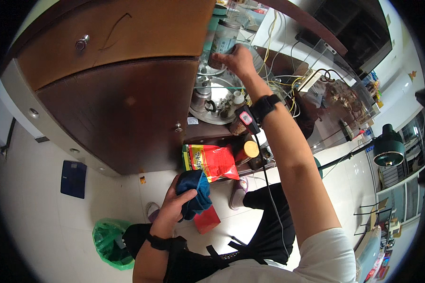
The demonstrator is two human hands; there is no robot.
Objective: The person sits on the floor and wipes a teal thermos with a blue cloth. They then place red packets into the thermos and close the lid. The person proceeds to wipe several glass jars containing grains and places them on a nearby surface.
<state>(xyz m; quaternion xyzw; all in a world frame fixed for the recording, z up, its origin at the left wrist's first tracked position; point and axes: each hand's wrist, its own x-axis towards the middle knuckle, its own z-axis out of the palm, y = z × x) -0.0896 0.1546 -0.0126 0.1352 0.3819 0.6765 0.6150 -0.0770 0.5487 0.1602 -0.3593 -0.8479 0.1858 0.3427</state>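
My left hand (pixel 177 198) grips a folded blue cloth (pixel 198 192) low in front of me. Farther up, my right hand (pixel 235 60) is closed around the lower part of a clear jar (pixel 225 40) with a dark lid and a label bearing writing. The jar is at a glass shelf of the cabinet, tilted in this view; whether its base touches the shelf I cannot tell. Below it, a round metal tray (pixel 219 118) carries a metal pot (pixel 202 97) with a black handle, a small white vase (pixel 238 97) and several small cups.
A red and yellow bag (pixel 212 161) lies on the low ledge beside a yellow-lidded jar (pixel 250 149). Loose cables (pixel 290 85) hang at the right. On the floor are a green-bagged bin (pixel 109 244), a dark scale (pixel 73 179) and a red box (pixel 207 219). A green fan (pixel 388 150) stands right.
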